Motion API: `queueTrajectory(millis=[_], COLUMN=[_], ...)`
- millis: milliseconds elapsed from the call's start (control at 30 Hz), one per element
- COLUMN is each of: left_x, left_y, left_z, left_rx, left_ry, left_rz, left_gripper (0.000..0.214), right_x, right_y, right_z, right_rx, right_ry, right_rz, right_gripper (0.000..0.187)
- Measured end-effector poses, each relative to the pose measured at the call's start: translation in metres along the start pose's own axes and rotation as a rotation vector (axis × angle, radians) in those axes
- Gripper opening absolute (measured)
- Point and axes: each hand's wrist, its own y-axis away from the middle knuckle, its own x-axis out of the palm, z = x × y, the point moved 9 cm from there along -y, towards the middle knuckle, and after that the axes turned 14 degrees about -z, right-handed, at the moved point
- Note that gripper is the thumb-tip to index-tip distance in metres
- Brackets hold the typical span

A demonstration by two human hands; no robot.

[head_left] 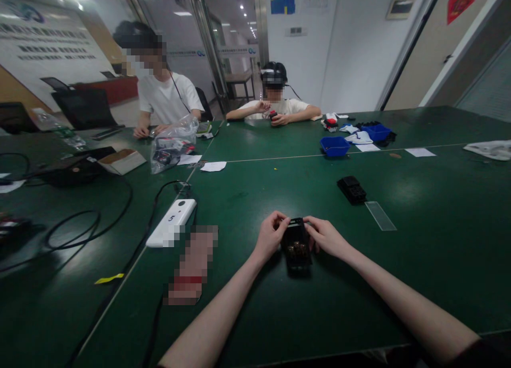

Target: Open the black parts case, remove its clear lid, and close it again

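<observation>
Between my two hands is a small black open case (296, 259) with brassy, rounded parts inside it. My left hand (272, 234) pinches its upper left corner, fingers bent around the edge. On the opposite side, my right hand (322, 234) grips the upper right corner with thumb and fingers. The case is tilted so its inside faces me; what the brassy parts are I cannot make out. Farther off to the right lies a black boxy piece (351, 189), and close to it a clear flat strip (380, 215) rests on the green table (247, 197).
Left of my arms are a white power bank (172, 223) marked 5, a blurred-out flat object (194, 264) and black cables (131, 251). Blue trays (334, 146) stand at the back right. A plastic bag (173, 144) lies far left. Two people sit across the table.
</observation>
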Motion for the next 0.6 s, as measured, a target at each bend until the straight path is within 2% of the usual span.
queueTrajectory(millis=[133, 233, 300, 433, 600], left_x=[0.000, 0.000, 0.000, -0.001, -0.001], left_y=[0.000, 0.000, 0.000, 0.000, 0.000], left_z=[0.002, 0.002, 0.002, 0.000, -0.001], left_rx=[0.003, -0.005, -0.008, -0.008, -0.010], left_ry=[-0.033, -0.043, -0.043, -0.053, -0.069], left_rz=[-0.001, 0.006, 0.012, 0.018, 0.018], left_gripper=[0.025, 0.025, 0.025, 0.025, 0.026], right_x=[-0.016, -0.036, -0.051, -0.091, -0.155], right_y=[-0.002, -0.005, -0.008, -0.010, -0.005], right_z=[0.010, 0.015, 0.016, 0.014, 0.000], right_rx=[-0.142, -0.239, -0.256, -0.191, 0.058], right_ry=[0.190, 0.439, 0.628, 0.899, 1.092], right_rz=[-0.046, -0.155, -0.234, -0.401, -0.589], right_gripper=[0.031, 0.029, 0.029, 0.036, 0.038])
